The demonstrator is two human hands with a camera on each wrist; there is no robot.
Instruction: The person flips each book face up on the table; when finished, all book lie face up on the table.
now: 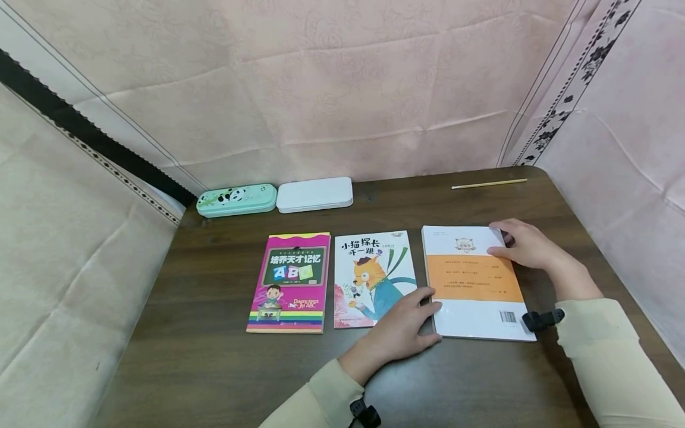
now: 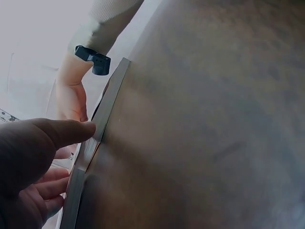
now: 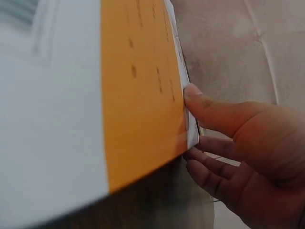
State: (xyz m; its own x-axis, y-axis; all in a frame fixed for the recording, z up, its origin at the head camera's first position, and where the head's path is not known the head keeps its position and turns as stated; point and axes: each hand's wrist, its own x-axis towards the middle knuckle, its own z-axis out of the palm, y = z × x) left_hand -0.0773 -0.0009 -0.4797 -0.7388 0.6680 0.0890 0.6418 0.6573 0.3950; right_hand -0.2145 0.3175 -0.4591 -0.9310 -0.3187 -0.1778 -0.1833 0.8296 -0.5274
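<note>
A white book with an orange band [image 1: 476,278] lies at the right of the row, barcode side up. My right hand [image 1: 530,244] touches its right edge near the far corner, thumb and fingers apart; in the right wrist view the thumb [image 3: 205,107] rests at the edge. My left hand [image 1: 401,327] is at the book's near left corner, fingertips by the left edge and the thumb by the near edge. Partly behind the left hand lies a book with a fox on its cover [image 1: 369,279]. A pink book [image 1: 289,282] lies farther left.
A mint pencil case with pandas [image 1: 236,201] and a white case [image 1: 314,195] stand side by side along the back of the wooden table [image 1: 214,368]. A thin yellowish stick [image 1: 489,184] lies at the back right. Pale cloth [image 1: 348,89] hangs around the table.
</note>
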